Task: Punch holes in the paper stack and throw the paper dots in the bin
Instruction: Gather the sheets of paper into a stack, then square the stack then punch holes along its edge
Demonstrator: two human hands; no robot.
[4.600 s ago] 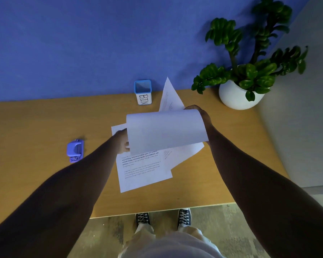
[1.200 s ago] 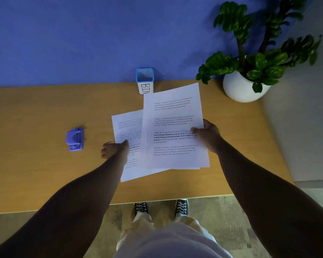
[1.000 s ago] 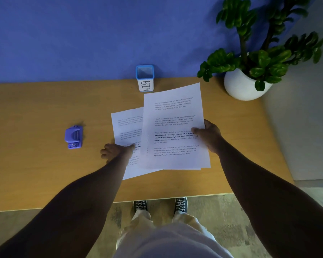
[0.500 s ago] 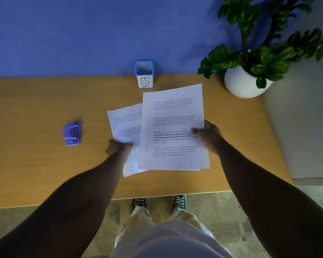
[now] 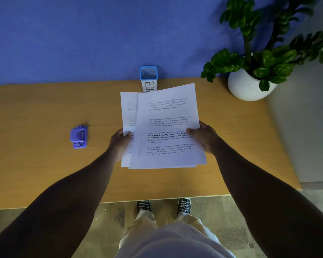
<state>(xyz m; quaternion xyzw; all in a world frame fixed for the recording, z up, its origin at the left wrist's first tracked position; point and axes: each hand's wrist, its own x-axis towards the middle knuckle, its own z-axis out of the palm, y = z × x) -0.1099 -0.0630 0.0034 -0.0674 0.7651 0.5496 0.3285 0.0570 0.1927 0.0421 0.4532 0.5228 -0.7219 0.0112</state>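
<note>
Several printed white sheets form a loose paper stack (image 5: 166,125) in the middle of the wooden desk (image 5: 35,164), not quite squared up. My left hand (image 5: 119,141) grips the left edge of the sheet that sticks out on the left. My right hand (image 5: 203,136) holds the right edge of the upper sheets, thumb on top. A small purple hole punch (image 5: 78,137) lies on the desk well to the left of the papers, untouched. The bin (image 5: 148,78), a small blue-rimmed cup labelled BIN, stands upright at the back by the wall, just behind the papers.
A white pot with a green plant (image 5: 250,84) stands at the back right corner of the desk. A blue wall rises behind the desk. The desk's front edge is near my feet, and its right edge is close to my right arm.
The left sheet has been swung from slanted to nearly in line with the others and slid under them. My left hand now grips its edge. The right hand has stayed on the upper sheets.
</note>
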